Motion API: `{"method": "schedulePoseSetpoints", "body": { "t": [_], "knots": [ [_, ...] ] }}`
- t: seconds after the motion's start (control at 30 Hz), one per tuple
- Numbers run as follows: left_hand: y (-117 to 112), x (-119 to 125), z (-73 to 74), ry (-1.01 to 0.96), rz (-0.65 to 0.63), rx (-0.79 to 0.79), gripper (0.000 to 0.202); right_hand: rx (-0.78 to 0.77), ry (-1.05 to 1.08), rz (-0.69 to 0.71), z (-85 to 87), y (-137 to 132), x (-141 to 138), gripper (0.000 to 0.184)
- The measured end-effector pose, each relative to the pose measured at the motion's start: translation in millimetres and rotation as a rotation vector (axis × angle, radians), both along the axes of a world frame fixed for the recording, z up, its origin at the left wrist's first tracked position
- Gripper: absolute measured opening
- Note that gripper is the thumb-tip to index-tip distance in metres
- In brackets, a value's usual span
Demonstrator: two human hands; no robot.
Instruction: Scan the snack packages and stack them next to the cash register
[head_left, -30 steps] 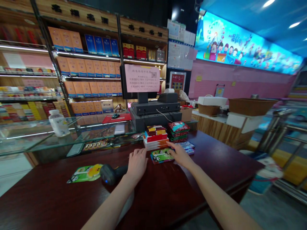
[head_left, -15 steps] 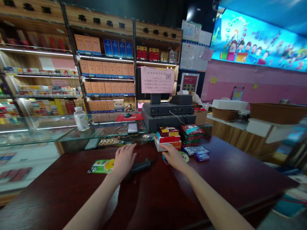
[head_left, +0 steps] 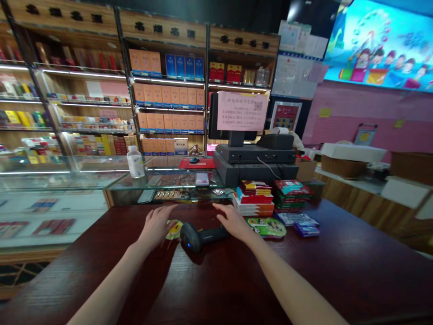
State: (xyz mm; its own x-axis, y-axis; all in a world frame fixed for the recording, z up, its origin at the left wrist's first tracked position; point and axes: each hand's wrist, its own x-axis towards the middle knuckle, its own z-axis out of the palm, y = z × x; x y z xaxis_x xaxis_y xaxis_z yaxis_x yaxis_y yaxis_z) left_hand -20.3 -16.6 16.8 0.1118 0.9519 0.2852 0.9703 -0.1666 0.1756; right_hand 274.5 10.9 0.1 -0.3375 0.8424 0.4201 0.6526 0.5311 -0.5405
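Note:
My left hand [head_left: 156,226] is open over the left part of the counter, its fingers stretched forward. Partly hidden by it is a flat packet [head_left: 174,229] with a yellow and green print. Between my hands lies a dark barcode scanner [head_left: 193,238] with a blue light on its head. Its handle points toward my right hand [head_left: 234,222], which is open with the fingers extended and nothing held. Just right of that hand is a green cartoon-printed packet [head_left: 269,227]. Whether either hand touches the counter I cannot tell.
Stacked boxes and packs [head_left: 254,203] and a pile of red-green packets [head_left: 292,195] stand beyond my right hand, with purple packs [head_left: 306,229] nearby. Behind are a cash register [head_left: 253,155], a small display [head_left: 202,179] and a white bottle [head_left: 135,163] on the glass case [head_left: 118,185].
My view has turned left. Both hands have moved left over the counter; the left now covers much of the yellow-green packet, and the scanner and right-hand green packet are more exposed.

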Motion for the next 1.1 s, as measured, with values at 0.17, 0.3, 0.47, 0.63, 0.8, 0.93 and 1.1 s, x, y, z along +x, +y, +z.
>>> {"method": "schedulePoseSetpoints", "body": {
  "t": [0.17, 0.3, 0.47, 0.63, 0.8, 0.93, 1.1],
  "knots": [
    [4.3, -19.8, -16.1, -0.033, -0.062, -0.133, 0.062, -0.059, 0.031, 0.033, 4.4, 0.1, -27.0, 0.046],
    [4.2, -24.7, -21.9, -0.046, -0.057, -0.197, 0.071, -0.123, 0.062, 0.066, 3.7, -0.7, -41.9, 0.042],
    [6.1, -29.3, -27.3, -0.099, -0.072, -0.186, 0.070, -0.151, 0.111, 0.080, -3.6, -0.6, -50.3, 0.040],
    [8.0, -30.2, -34.4, -0.172, -0.086, -0.159, 0.068, -0.165, 0.107, 0.086, -10.3, 0.9, -51.7, 0.039],
    [11.5, -27.7, -36.7, -0.190, -0.104, -0.072, 0.071, -0.152, 0.072, 0.058, -8.6, 0.9, -52.7, 0.037],
    [13.3, -23.7, -33.6, -0.208, -0.090, 0.085, 0.074, -0.117, 0.081, 0.049, -5.5, -0.9, -54.8, 0.039],
    [7.5, -10.9, -22.8, -0.191, -0.158, 0.357, 0.075, -0.099, 0.162, 0.038, -1.7, -5.5, -58.0, 0.042]
  ]
}}
